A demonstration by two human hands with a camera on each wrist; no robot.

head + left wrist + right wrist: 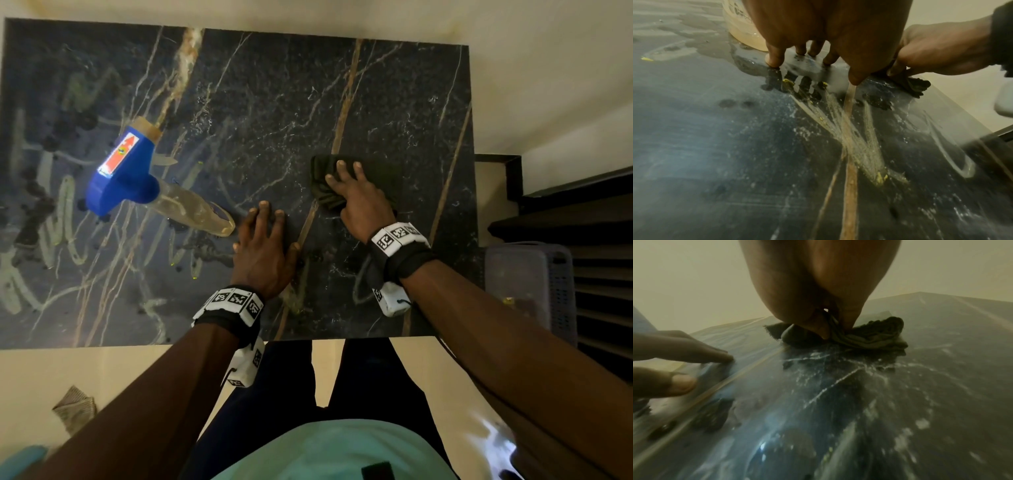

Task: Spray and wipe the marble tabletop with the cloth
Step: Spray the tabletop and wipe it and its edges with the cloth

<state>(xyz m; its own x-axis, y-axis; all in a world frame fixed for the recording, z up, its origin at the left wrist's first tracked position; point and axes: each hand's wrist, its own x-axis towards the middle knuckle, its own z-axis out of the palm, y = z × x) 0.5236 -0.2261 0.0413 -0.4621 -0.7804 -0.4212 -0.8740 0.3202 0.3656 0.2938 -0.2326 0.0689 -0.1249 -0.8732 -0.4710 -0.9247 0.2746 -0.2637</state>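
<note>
Seen from my head camera, the dark marble tabletop (394, 102), veined in white and gold, fills the upper view. My right hand (359, 198) rests on a bunched dark green cloth (376, 171) at the right of the slab, about midway between its near and far edges; the fingers lie extended over the fabric, and my right wrist camera shows the thumb and fingers gathering a fold of the cloth (875, 335) against the stone. My left hand (263, 253) is spread, fingers apart and straight, with the fingertips (774, 60) touching the marble just left of a gold vein. A spray bottle (137, 174) with a blue trigger head and clear body stands on the left half, its base just beside my left fingertips. Pale smears and dark droplets (51, 219) cover the left and near surface. A crumpled beige rag (73, 407) lies on the floor at near left.
</note>
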